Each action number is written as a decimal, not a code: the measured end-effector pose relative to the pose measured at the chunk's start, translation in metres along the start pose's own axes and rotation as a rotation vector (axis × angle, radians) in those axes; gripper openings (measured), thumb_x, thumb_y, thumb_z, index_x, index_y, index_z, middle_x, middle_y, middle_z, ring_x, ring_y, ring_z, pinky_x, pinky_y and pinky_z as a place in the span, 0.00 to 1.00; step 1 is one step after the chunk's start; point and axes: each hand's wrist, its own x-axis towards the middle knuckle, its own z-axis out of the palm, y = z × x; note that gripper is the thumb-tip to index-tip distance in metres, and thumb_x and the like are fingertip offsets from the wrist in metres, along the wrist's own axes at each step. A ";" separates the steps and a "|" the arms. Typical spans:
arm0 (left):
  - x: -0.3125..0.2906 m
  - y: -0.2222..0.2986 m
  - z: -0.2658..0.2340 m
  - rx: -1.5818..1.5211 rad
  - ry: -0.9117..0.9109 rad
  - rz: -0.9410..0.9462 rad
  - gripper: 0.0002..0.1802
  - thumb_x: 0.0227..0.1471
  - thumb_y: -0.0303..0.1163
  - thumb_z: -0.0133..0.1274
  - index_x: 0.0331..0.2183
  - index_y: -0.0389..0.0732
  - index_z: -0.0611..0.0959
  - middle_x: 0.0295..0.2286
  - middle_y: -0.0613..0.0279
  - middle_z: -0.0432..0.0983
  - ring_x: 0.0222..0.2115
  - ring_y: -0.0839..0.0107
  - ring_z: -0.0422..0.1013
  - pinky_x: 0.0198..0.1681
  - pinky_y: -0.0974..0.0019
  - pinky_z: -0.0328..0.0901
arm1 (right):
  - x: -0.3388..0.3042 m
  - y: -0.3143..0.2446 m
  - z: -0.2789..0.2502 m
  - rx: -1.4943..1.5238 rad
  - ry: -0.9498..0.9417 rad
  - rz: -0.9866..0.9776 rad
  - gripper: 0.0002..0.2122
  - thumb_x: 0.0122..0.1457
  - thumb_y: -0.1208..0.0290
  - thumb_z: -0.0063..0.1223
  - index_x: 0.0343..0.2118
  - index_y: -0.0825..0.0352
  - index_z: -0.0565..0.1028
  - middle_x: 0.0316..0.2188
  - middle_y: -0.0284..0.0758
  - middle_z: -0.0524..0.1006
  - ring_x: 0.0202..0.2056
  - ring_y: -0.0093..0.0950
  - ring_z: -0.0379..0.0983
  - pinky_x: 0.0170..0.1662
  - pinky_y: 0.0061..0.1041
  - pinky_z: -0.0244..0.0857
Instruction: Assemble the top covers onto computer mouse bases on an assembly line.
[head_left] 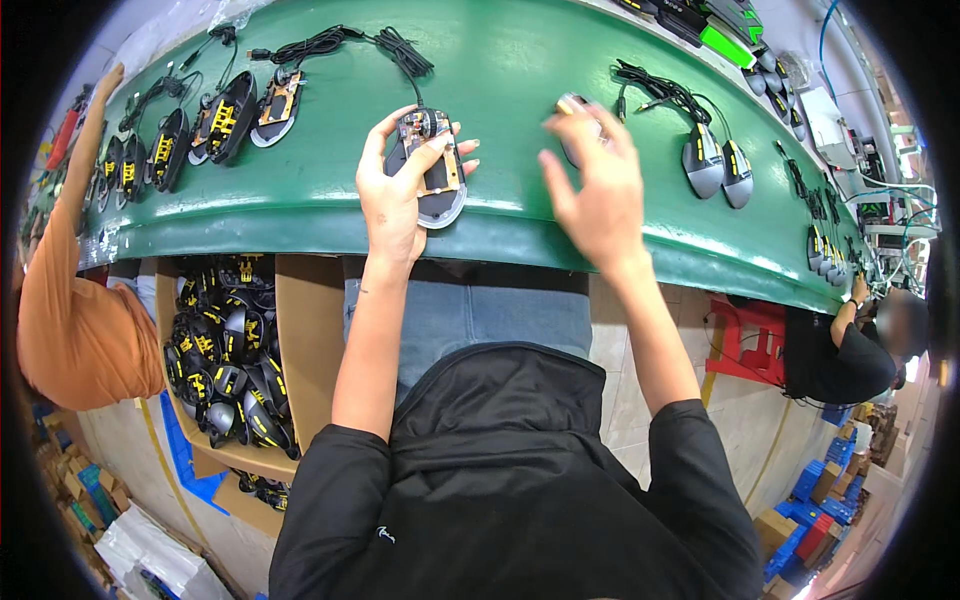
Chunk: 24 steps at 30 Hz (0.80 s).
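Note:
My left hand point(392, 190) is closed around an opened computer mouse base point(440, 205), whose brown circuit board and scroll wheel face up. From its top a black cable runs to a coiled bundle point(402, 52) on the green table. To the right, my right hand point(597, 170) is over the table, smeared by motion, thumb apart from the fingers. Under its fingers a small dark piece point(572, 104) shows in part, perhaps a mouse cover; whether the fingers grip it cannot be made out. Two closed grey-and-black mice point(703, 165) lie to the right of that hand, cables bundled behind.
Mouse bases and black-and-yellow covers point(232, 115) lie at the left on the green table point(510, 200). A cardboard box point(310, 340) of covers stands below the near edge. People sit at left point(85, 330) and right point(840, 355); a red stool point(748, 340) stands at right.

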 end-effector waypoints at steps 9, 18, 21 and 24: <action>-0.001 -0.002 0.004 0.047 -0.071 -0.037 0.20 0.53 0.21 0.50 0.48 0.28 0.69 0.41 0.41 0.75 0.39 0.51 0.77 0.38 0.55 0.76 | -0.006 0.046 0.017 0.056 -0.002 0.300 0.29 0.46 0.68 0.64 0.53 0.69 0.68 0.50 0.47 0.72 0.49 0.46 0.68 0.53 0.39 0.62; -0.008 0.003 -0.001 0.155 -0.026 -0.015 0.21 0.54 0.22 0.49 0.50 0.29 0.69 0.43 0.43 0.74 0.40 0.54 0.76 0.39 0.58 0.75 | -0.027 0.048 -0.027 0.186 -0.040 0.627 0.35 0.43 0.60 0.69 0.55 0.65 0.66 0.38 0.49 0.76 0.43 0.44 0.74 0.49 0.38 0.67; -0.010 0.004 -0.001 0.250 -0.001 -0.004 0.23 0.54 0.21 0.49 0.52 0.31 0.68 0.43 0.44 0.74 0.40 0.55 0.76 0.39 0.58 0.75 | -0.021 0.086 -0.059 0.323 0.157 0.871 0.35 0.43 0.53 0.69 0.53 0.67 0.68 0.42 0.52 0.77 0.44 0.37 0.76 0.49 0.32 0.68; -0.008 0.002 0.004 0.303 0.001 -0.014 0.25 0.54 0.21 0.49 0.54 0.32 0.67 0.43 0.45 0.74 0.39 0.56 0.76 0.38 0.59 0.75 | -0.023 0.167 -0.089 0.509 0.385 1.042 0.33 0.45 0.55 0.69 0.52 0.70 0.70 0.36 0.43 0.80 0.34 0.27 0.78 0.37 0.23 0.72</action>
